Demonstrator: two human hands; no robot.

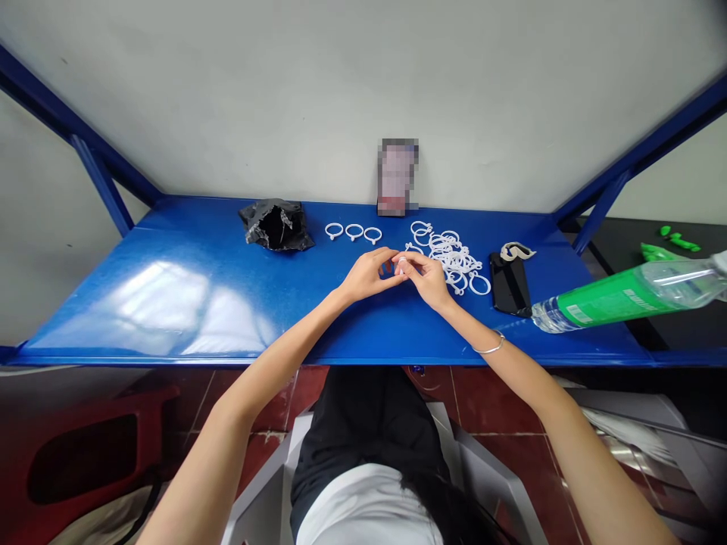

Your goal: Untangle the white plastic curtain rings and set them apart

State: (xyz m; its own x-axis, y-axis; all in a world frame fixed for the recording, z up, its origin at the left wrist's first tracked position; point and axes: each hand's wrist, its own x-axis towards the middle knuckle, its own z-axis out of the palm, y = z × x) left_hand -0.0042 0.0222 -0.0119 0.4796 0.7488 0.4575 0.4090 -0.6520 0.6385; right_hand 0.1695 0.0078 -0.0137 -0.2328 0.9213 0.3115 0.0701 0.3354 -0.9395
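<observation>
My left hand [369, 276] and my right hand [430, 281] meet fingertip to fingertip just above the blue table. Between them a bit of white shows, which looks like part of a white curtain ring [403, 262]; fingers hide most of it. Both hands have their fingers bent in around it. Right beside my right hand lies a loose pile of white curtain rings [454, 257] with small eyelets. Beyond my left hand, a curtain ring [334, 232], a second ring [354, 232] and a third ring [372, 235] lie in a row.
A crumpled black plastic bag [276, 225] sits back left on the blue table [187, 250]. A blurred phone-like object [397, 178] leans against the wall. At right are a black phone [510, 284], a beige looped item [516, 251] and a green-labelled bottle [625, 297].
</observation>
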